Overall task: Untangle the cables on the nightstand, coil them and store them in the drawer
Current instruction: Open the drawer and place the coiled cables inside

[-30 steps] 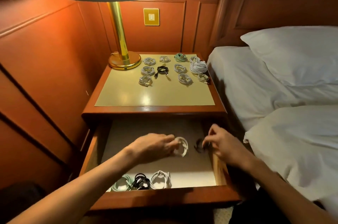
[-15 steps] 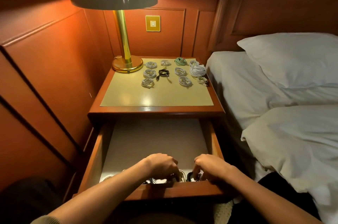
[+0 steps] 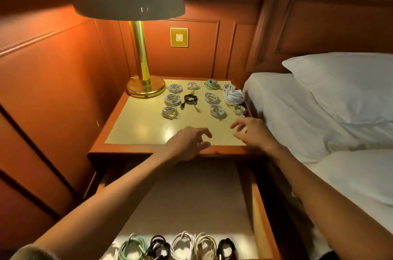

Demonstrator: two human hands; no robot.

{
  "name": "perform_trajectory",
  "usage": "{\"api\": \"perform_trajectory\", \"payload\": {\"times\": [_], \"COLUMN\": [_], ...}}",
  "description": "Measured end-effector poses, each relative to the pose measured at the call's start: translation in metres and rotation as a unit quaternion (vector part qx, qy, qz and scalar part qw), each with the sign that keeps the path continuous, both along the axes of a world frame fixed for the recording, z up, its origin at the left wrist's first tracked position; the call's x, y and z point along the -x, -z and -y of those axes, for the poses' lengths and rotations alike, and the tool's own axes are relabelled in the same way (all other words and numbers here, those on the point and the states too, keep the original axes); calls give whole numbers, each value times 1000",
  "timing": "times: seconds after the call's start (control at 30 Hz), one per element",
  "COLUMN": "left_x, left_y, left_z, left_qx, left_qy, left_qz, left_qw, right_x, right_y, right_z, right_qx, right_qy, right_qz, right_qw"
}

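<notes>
Several coiled cables lie at the back of the nightstand top (image 3: 138, 130): white coils (image 3: 217, 111), a black one (image 3: 190, 99), a mint green one (image 3: 211, 84) and a big white bundle (image 3: 233, 97). Below, the open drawer (image 3: 260, 217) holds a row of coils at its front: mint (image 3: 134, 246), black (image 3: 159, 246), white (image 3: 184, 243), cream (image 3: 205, 245) and a second black coil (image 3: 226, 248). My left hand (image 3: 189, 140) hovers over the nightstand's front edge, fingers loosely spread, holding nothing. My right hand (image 3: 253, 131) is empty too, fingers relaxed near the right-hand coils.
A brass lamp (image 3: 145, 87) with a wide shade stands at the back left of the nightstand. Wood panelling closes the left side and back, with a wall switch (image 3: 179, 37). A bed (image 3: 297, 115) with white pillows lies close on the right.
Both hands left the two coils at the drawer's front and rose to the nightstand top, now empty. The view tilted up.
</notes>
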State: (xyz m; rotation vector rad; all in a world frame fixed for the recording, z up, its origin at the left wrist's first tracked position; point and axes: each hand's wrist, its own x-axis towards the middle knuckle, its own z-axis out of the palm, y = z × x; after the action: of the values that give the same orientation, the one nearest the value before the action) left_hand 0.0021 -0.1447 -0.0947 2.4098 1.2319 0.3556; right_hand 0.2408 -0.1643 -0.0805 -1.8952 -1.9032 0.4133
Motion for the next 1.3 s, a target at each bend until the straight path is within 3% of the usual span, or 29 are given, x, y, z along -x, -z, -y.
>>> {"api": "perform_trajectory", "payload": {"times": [0.07, 0.17, 0.3, 0.5, 0.67, 0.77, 0.87, 0.93, 1.07, 1.2, 1.3], "left_x": [-17, -43, -67, -77, -79, -61, -30, -10, 15, 7, -7], "left_y": [3, 12, 25, 30, 15, 8, 18, 24, 32, 62, 93], "left_z": [-33, -66, -99, -135, -114, -79, -39, -9, 52, 78, 80], "left_qx": [-27, -27, -47, -67, -71, -75, -180, -204, -172, -78, -49], "left_qy": [-53, -81, -89, -58, -42, -15, 77, 109, 162, 193, 203], "left_qz": [20, -10, -35, -53, -111, -90, -105, -118, -131, -140, -169], "left_qw": [998, 996, 994, 995, 990, 993, 975, 966, 963, 968, 963], "right_x": [-10, -27, -39, -42, -44, -42, -35, -30, -15, 2, 20], "right_y": [0, 11, 24, 24, 7, -7, -13, -8, 27, 69, 81], "right_z": [-42, -86, -115, -120, -82, -31, 38, 86, 155, 172, 167], "right_qx": [-24, 16, 70, -4, -5, 12, 35, 71, 147, 122, 101], "right_qy": [66, 107, 104, 84, 39, 4, -58, -114, -238, -352, -367], "right_qz": [5, 69, 100, 111, 120, 129, 111, 102, 205, 385, 444], "right_qw": [998, 992, 987, 990, 992, 992, 992, 986, 938, 845, 811]}}
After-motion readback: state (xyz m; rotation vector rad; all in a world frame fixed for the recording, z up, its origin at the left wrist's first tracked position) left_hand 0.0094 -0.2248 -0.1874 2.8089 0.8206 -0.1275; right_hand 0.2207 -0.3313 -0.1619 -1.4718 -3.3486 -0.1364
